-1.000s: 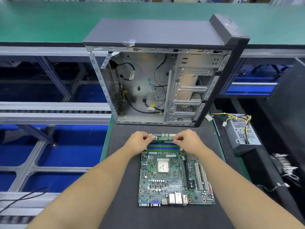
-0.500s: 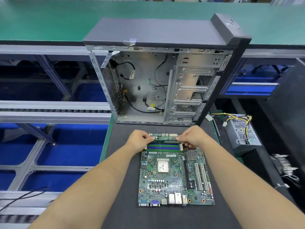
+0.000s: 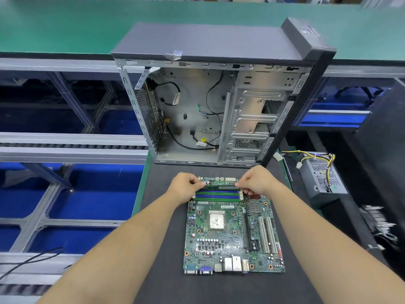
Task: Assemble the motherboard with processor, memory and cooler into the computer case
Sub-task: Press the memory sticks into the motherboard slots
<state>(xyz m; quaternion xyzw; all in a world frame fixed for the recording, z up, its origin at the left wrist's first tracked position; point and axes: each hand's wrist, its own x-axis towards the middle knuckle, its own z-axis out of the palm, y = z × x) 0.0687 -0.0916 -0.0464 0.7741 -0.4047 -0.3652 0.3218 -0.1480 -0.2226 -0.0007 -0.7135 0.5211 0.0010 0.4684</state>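
Memory stick (image 3: 220,186) pinched between left hand (image 3: 184,187) and right hand (image 3: 256,181).

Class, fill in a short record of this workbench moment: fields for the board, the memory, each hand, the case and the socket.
board: motherboard flat on dark mat
memory: memory stick at far slots, pinched by both ends
left hand: pinches stick's left end
right hand: pinches stick's right end
case: computer case upright, side open, no board inside
socket: processor bare, no cooler
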